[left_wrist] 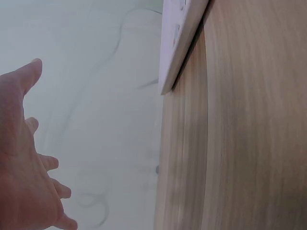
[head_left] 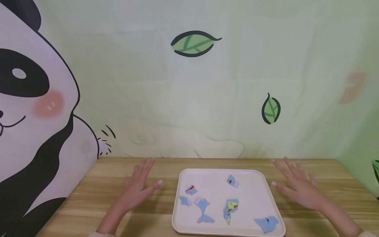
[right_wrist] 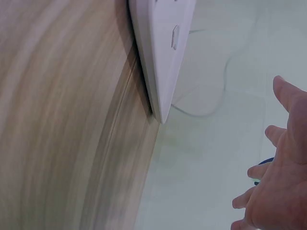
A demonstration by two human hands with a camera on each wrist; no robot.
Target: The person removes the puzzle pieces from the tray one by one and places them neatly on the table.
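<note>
Across the lower centre of the head view, flat blue pieces (head_left: 203,205) lie scattered on a white tray (head_left: 213,189) on the wooden table (head_left: 157,214), while the left hand (head_left: 135,191), lower left, and the right hand (head_left: 302,190), lower right, hover beside it, fingers spread apart.

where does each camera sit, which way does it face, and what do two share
Head: on the head, facing forward and down at tray, table and wall; both forearms, left grip and right grip (bare hands) show.
Left wrist: on that wrist, facing table, wall and a tray corner; left grip shows.
Right wrist: on that wrist, facing table, wall and a tray corner; right grip shows.
Shared: both wrist views show tray, table and wall.
</note>
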